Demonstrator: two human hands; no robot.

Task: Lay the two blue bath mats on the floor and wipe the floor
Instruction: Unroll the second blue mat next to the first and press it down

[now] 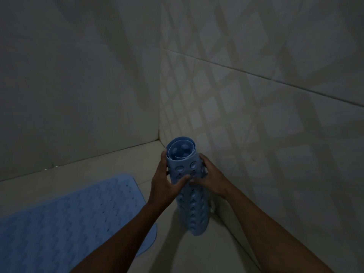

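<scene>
1. A rolled mat (188,186) is being held upright near the floor's (197,253) far corner, beside a mat (65,219) already laid flat.
2. It is judged light, floppy and rubbery; its loose edge is best gripped for unrolling.
3. The left hand (164,182) and right hand (208,179) are being wrapped round the roll's upper part, fingers clamped on it, forearms extended forward.

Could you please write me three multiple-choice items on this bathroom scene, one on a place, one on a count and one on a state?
1. Where does the flat mat lie?
A. on the floor, lower left
B. on the wall
C. over an arm

2. How many blue mats show?
A. one
B. two
C. three

3. The mat in the hands is
A. spread flat
B. folded square
C. rolled into a tube

Key: 1 A, it lies spread beside the wall; 2 B, one flat, one held; 3 C, the left hand and right hand grip the rolled mat, its spiral end showing.
</scene>
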